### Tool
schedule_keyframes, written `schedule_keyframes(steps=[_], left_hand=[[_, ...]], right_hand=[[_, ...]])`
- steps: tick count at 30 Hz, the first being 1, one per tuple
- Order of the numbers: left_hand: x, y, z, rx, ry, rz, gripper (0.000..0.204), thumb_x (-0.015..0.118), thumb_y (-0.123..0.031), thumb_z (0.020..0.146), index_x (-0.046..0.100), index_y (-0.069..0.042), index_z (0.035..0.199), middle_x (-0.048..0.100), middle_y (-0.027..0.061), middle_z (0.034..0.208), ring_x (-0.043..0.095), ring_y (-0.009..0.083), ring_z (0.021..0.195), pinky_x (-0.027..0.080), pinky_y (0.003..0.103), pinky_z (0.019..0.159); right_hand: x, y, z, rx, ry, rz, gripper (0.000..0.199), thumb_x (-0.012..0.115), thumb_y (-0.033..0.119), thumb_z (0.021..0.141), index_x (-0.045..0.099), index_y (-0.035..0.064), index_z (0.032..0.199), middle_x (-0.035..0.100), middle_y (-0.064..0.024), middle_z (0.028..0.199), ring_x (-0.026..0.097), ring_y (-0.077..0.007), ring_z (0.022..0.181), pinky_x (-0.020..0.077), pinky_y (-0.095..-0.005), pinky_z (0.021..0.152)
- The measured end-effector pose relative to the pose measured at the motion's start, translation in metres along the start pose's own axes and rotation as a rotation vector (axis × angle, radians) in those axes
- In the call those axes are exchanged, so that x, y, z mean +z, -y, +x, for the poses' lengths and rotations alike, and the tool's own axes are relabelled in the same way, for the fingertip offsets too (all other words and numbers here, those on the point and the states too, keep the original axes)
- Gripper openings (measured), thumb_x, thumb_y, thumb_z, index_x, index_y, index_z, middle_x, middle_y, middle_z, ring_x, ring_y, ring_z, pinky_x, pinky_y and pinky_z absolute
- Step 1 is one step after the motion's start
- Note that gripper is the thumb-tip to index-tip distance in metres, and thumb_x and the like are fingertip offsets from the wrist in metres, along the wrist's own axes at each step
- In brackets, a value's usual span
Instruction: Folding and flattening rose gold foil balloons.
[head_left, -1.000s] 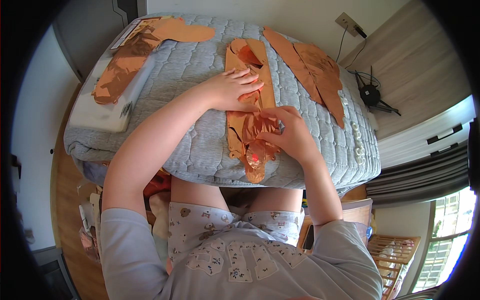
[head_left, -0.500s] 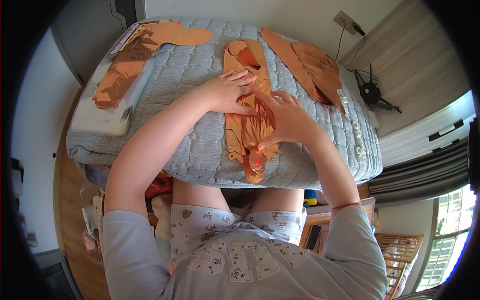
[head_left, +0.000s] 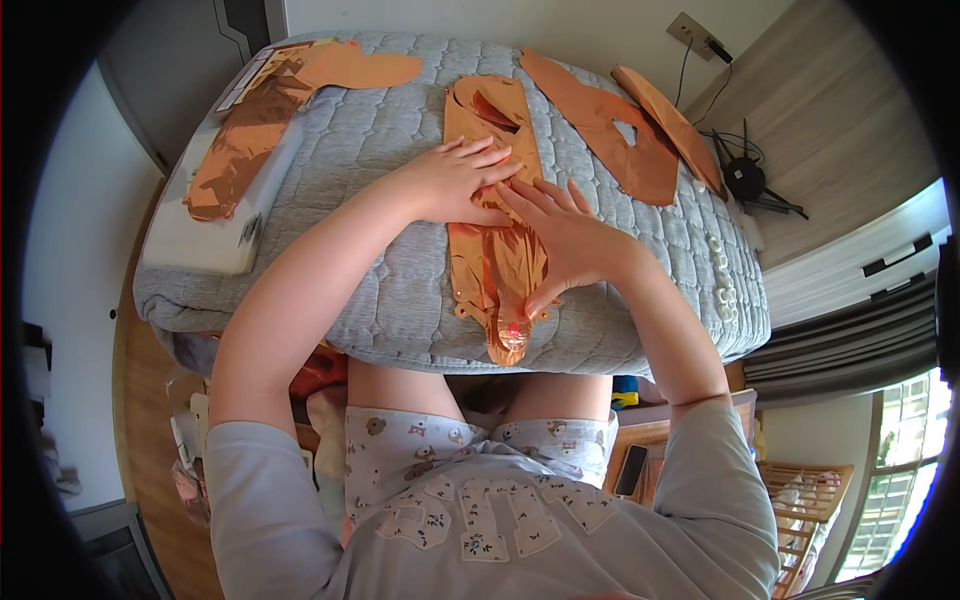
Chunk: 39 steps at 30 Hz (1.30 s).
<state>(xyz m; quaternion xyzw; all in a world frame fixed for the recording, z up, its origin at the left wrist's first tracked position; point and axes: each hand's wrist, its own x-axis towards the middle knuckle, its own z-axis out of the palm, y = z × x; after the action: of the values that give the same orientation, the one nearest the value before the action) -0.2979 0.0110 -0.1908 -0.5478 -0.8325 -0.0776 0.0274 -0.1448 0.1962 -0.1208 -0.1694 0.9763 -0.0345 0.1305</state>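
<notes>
Nearest you, the rounded end of the long, shiny copper-coloured foil sheet (head_left: 513,262) lies just inside the front edge of the grey quilted mattress (head_left: 380,300); dragging it toward you could slide it over. Your right hand (head_left: 575,242) spreads wide on the wrinkled foil, thumb well apart from fingers, nothing visibly pinched. Smooth with flat pads, not nails: thin foil probably creases easily. Your left hand (head_left: 462,185) lies palm down across the middle, fingers loosely parted, gripping nothing visible; let it anchor the sheet. Beyond, you have sideways room before the bent copper foil piece (head_left: 240,160) at left and the flat copper foil cutouts (head_left: 595,115) at right.
</notes>
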Motion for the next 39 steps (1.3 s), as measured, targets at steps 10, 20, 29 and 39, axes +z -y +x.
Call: schedule_keyframes(steps=[10, 20, 29, 39], left_hand=[[-0.003, -0.003, -0.003, -0.001, -0.013, -0.001, 0.094, 0.062, -0.072, 0.088, 0.032, -0.023, 0.162, 0.028, 0.0068, 0.169, 0.021, 0.031, 0.157, 0.02, 0.047, 0.127], [-0.003, 0.0, -0.005, -0.01, 0.028, -0.009, 0.092, 0.057, -0.074, 0.09, 0.031, -0.023, 0.162, 0.028, 0.0085, 0.169, 0.019, 0.0323, 0.157, 0.018, 0.048, 0.128], [-0.003, 0.002, 0.001, 0.034, -0.003, -0.047, 0.091, 0.051, -0.078, 0.091, 0.035, -0.022, 0.161, 0.029, 0.0108, 0.168, 0.019, 0.0334, 0.157, 0.017, 0.049, 0.128], [-0.009, -0.002, -0.005, 0.032, 0.003, -0.035, 0.091, 0.055, -0.074, 0.09, 0.033, -0.022, 0.162, 0.03, 0.0121, 0.168, 0.02, 0.0349, 0.157, 0.018, 0.049, 0.127]], right_hand=[[0.016, -0.014, -0.006, -0.024, -0.076, 0.093, 0.151, 0.096, 0.056, 0.045, 0.014, 0.0149, 0.166, 0.02, -0.0186, 0.169, 0.008, -0.036, 0.159, 0.0002, -0.0552, 0.128], [0.016, -0.063, -0.016, 0.001, -0.551, 0.206, 0.052, 0.07, 0.033, 0.094, 0.062, 0.0035, 0.135, 0.067, -0.021, 0.127, 0.062, -0.036, 0.119, 0.0482, -0.0426, 0.104], [-0.031, -0.316, -0.028, 1.043, -0.562, -0.181, 0.057, 0.064, 0.045, 0.089, 0.059, 0.0212, 0.14, 0.067, -0.0143, 0.134, 0.062, -0.0339, 0.125, 0.0517, -0.0519, 0.098], [-0.019, -0.349, -0.023, 0.938, -0.459, -0.335, 0.024, 0.059, 0.019, 0.092, 0.076, 0.021, 0.109, 0.071, -0.0046, 0.124, 0.063, -0.0303, 0.122, 0.0511, -0.0466, 0.095]])
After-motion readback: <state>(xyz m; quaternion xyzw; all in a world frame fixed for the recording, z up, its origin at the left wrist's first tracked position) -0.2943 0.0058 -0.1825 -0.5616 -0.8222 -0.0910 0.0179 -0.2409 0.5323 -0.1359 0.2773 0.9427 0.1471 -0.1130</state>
